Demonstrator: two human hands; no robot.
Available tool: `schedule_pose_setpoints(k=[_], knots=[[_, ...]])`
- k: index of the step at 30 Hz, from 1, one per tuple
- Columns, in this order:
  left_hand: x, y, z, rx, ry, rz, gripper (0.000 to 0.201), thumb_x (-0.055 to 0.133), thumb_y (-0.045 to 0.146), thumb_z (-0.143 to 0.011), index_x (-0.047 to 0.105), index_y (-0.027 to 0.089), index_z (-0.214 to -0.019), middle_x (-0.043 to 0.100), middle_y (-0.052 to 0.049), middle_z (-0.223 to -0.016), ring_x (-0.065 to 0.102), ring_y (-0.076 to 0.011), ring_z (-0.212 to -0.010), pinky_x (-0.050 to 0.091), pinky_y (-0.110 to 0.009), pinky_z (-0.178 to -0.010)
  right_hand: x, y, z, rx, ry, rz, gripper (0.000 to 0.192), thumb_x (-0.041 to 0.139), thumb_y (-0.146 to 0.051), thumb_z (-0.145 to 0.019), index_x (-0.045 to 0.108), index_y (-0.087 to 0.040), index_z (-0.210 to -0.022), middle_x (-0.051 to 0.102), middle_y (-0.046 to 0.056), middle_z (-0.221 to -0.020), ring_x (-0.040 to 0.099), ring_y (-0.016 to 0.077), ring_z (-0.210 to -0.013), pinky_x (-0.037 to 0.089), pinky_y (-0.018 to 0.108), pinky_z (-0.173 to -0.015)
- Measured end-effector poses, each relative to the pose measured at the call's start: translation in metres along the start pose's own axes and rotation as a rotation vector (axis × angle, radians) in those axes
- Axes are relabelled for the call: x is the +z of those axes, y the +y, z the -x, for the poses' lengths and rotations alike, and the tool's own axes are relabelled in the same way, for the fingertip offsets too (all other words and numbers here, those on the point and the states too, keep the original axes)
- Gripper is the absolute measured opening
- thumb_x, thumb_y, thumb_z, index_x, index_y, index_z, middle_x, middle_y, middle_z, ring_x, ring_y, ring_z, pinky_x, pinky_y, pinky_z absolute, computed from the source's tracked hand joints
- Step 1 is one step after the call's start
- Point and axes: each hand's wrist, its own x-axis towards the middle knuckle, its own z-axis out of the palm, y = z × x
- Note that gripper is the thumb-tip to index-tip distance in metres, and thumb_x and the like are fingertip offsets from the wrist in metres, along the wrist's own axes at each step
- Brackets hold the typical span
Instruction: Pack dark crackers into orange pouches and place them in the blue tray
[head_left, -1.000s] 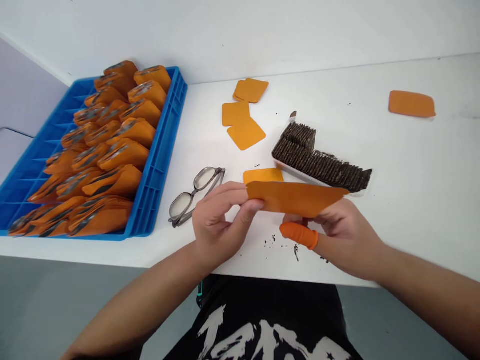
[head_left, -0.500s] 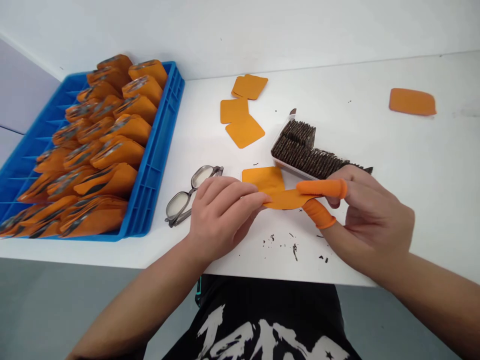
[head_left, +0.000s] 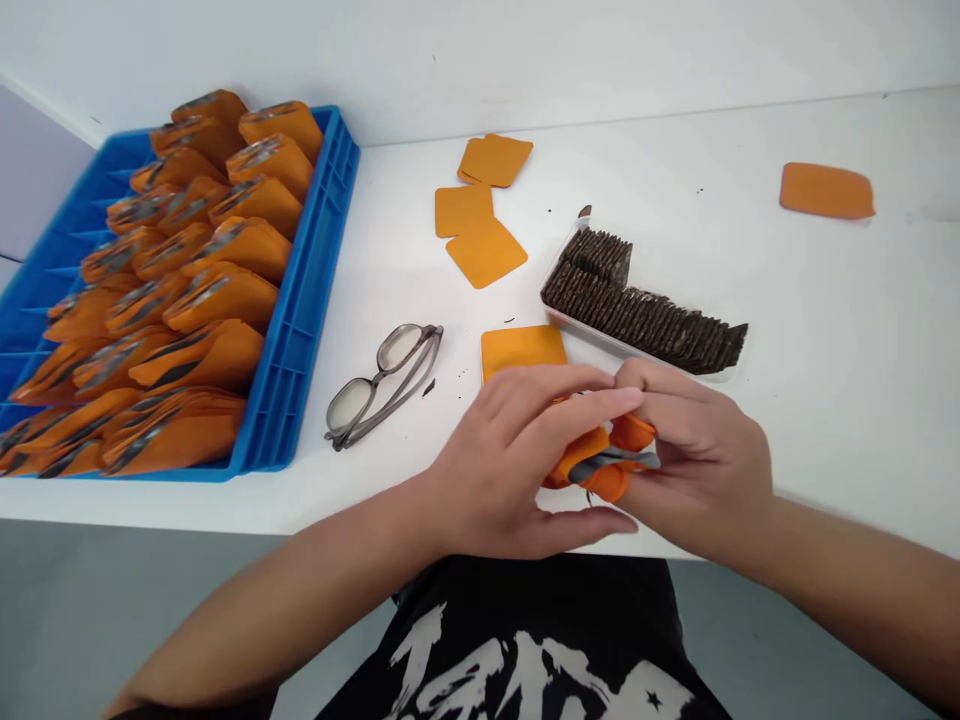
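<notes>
Both hands now together, left hand [head_left: 517,465] and right hand [head_left: 694,455] each in closed grip on folded orange pouch [head_left: 581,462].

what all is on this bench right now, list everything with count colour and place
blue tray: one, blue, far left of the table
filled orange pouches: many, orange with dark inserts, stacked in rows in the tray
glasses: one pair, grey frame, folded, right of the tray
flat orange pieces: about four in a loose group at centre back, one more just beyond the hands, one far right
clear tray of dark squares: one, dark brown stack, centre right
white table: one, white
folded orange piece: one, orange with a grey strip, between both hands
left hand: gripping the folded piece
right hand: orange finger cots, gripping it too
</notes>
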Motion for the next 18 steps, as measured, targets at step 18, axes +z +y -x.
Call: schedule_pose_setpoints(k=[18], knots=[[0.002, -0.006, 0.012, -0.102, 0.035, 0.195, 0.041, 0.074, 0.017, -0.083, 0.06, 0.017, -0.121, 0.074, -0.007, -0.09, 0.069, -0.0167, -0.078, 0.061, -0.03, -0.073, -0.011, 0.006, 0.002, -0.143, 0.05, 0.119, 0.041, 0.081, -0.062, -0.086, 0.065, -0.024, -0.088, 0.055, 0.004, -0.076, 0.054, 0.0185, -0.067, 0.043, 0.035, -0.053]])
